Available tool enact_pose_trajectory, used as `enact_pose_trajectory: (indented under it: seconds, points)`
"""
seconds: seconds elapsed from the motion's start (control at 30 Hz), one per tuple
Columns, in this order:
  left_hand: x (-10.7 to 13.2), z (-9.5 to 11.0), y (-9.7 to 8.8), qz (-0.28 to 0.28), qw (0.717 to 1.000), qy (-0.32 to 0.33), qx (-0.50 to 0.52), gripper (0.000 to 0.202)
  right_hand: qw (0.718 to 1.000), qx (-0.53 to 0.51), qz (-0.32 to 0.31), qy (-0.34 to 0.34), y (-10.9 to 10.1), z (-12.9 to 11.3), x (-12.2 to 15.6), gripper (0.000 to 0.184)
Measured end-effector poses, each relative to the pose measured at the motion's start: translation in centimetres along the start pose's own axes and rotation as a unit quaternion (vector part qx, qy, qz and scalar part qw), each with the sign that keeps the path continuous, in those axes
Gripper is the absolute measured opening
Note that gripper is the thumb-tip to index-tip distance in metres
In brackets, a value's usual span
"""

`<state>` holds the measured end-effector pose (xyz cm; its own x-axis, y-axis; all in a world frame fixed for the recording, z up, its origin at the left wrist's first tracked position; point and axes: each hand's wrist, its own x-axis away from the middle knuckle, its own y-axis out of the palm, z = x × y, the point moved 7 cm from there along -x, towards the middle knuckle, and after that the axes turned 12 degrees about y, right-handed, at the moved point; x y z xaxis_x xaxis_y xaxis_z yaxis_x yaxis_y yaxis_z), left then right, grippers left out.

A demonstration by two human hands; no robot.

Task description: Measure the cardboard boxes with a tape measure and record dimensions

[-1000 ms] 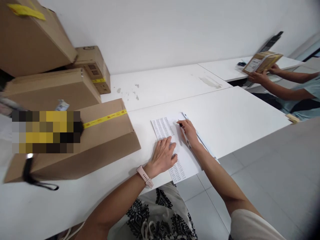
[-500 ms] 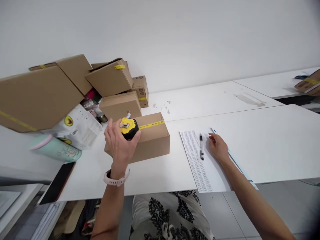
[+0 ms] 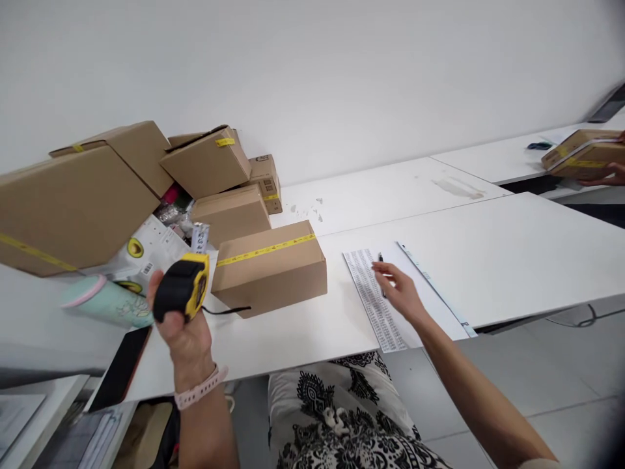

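My left hand (image 3: 188,335) grips a black and yellow tape measure (image 3: 180,286), raised in front of a cardboard box's left end. A black wrist strap dangles from it toward that box (image 3: 273,267), which is closed with yellow tape and lies on the white table. My right hand (image 3: 398,290) is over a printed sheet (image 3: 374,306), its fingers stretched out and apart. A pen (image 3: 381,258) lies beneath those fingers, partly hidden by them. Plain white paper (image 3: 430,312) is under the right wrist.
Several cardboard boxes (image 3: 68,202) are piled at the left against the wall. Near them lie a mint tumbler (image 3: 107,303), an avocado-print bag (image 3: 146,251) and a black phone-like slab (image 3: 122,368). At far right, another person's hand (image 3: 610,176) holds a taped box (image 3: 579,153).
My left hand has moved left and down off the box, turning the tape measure. My right hand has shifted left over the pen. The other person's box has come further into view.
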<state>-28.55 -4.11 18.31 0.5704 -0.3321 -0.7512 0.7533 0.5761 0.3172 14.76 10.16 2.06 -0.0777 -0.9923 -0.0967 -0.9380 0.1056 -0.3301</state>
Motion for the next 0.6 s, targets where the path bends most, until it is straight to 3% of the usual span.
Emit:
enact_pose_trajectory:
  seconds: [0.07, 0.13, 0.23, 0.3, 0.4, 0.5, 0.6]
  points:
    - [1.2, 0.3, -2.1, 0.009, 0.999, -0.019, 0.028, 0.034, 0.994, -0.050, -0.094, 0.026, 3.6, -1.5, 1.7, 0.042]
    - [2.9, -0.7, -3.9, 0.011, 0.997, -0.077, 0.030, 0.031, 0.983, -0.077, -0.160, 0.047, 7.1, -2.5, 2.7, 0.054]
    - [5.4, -3.4, -5.4, -0.002, 0.980, -0.193, 0.038, 0.048, 0.965, -0.109, -0.232, 0.056, 11.3, -4.1, 3.2, 0.072]
    - [6.3, -4.4, -5.7, -0.002, 0.970, -0.234, 0.058, 0.055, 0.957, -0.121, -0.262, 0.040, 12.5, -5.7, 3.6, 0.074]
    - [5.6, -3.3, -5.5, 0.009, 0.975, -0.214, 0.066, 0.044, 0.969, -0.074, -0.235, 0.013, 11.3, -8.7, 4.3, 0.070]
    - [3.8, -1.1, -4.4, 0.000, 0.982, -0.177, 0.070, 0.032, 0.989, -0.014, -0.150, -0.012, 8.2, -11.4, 4.5, 0.065]
    - [2.6, 0.4, -2.7, -0.018, 0.985, -0.155, 0.080, 0.028, 0.998, -0.011, -0.066, -0.020, 5.6, -12.2, 3.9, 0.057]
